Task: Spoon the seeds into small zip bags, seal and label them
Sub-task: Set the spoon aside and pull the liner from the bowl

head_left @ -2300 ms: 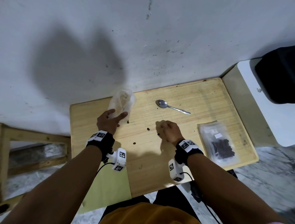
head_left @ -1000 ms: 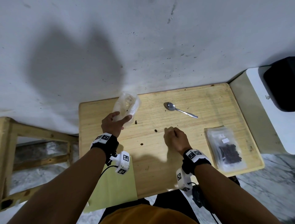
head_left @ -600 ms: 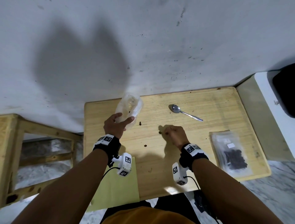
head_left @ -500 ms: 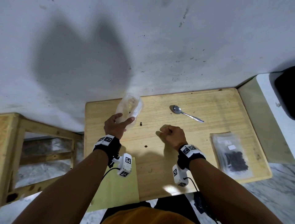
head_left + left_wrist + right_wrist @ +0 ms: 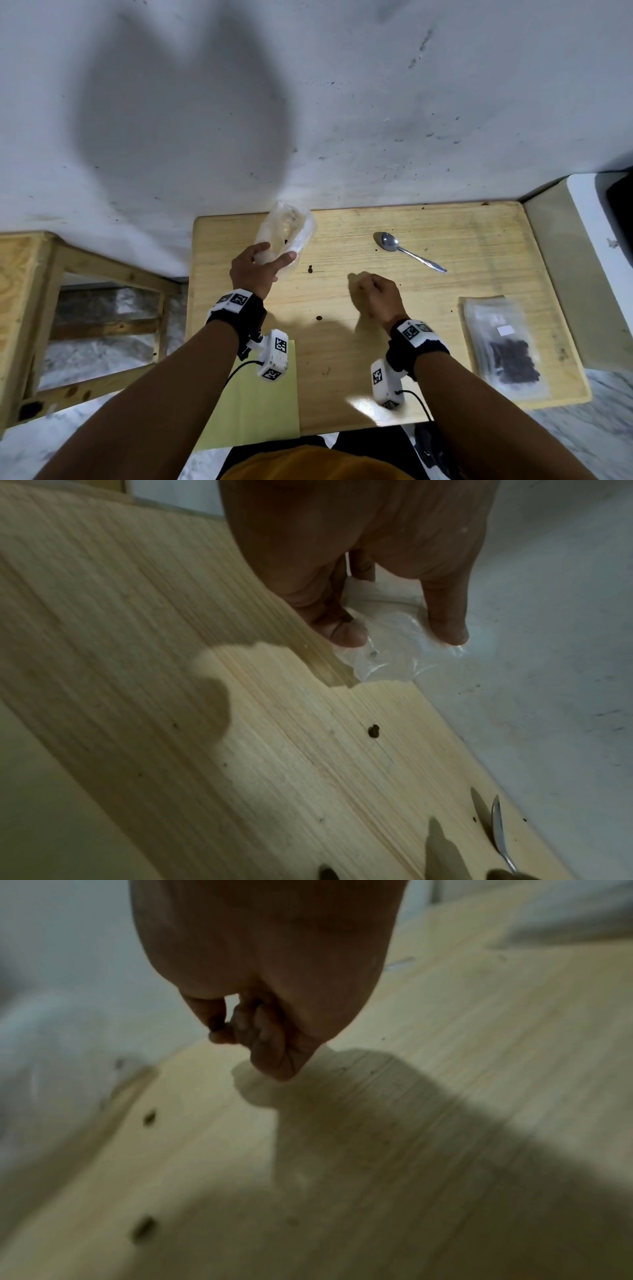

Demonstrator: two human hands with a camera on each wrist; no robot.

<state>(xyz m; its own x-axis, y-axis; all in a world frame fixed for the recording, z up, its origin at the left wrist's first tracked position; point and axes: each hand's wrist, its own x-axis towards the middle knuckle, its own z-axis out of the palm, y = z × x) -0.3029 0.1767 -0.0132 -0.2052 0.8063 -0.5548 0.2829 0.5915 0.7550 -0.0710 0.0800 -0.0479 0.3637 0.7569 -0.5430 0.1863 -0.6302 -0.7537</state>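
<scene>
Right hand: centre of the head view, curled, thumb and forefinger pinched together; whether a seed is between them I cannot tell.
Left hand: left of centre, thumb and fingers gripping the lower end of a clear zip bag.
Loose seeds: dark specks on the wooden table, mid-frame.
Filled bag: right edge, labelled, lying flat.
Spoon: upper right, untouched.
Handling: bag thin, limp, slippery, probably best held at the mouth rim; seeds tiny, light, prone to roll.
</scene>
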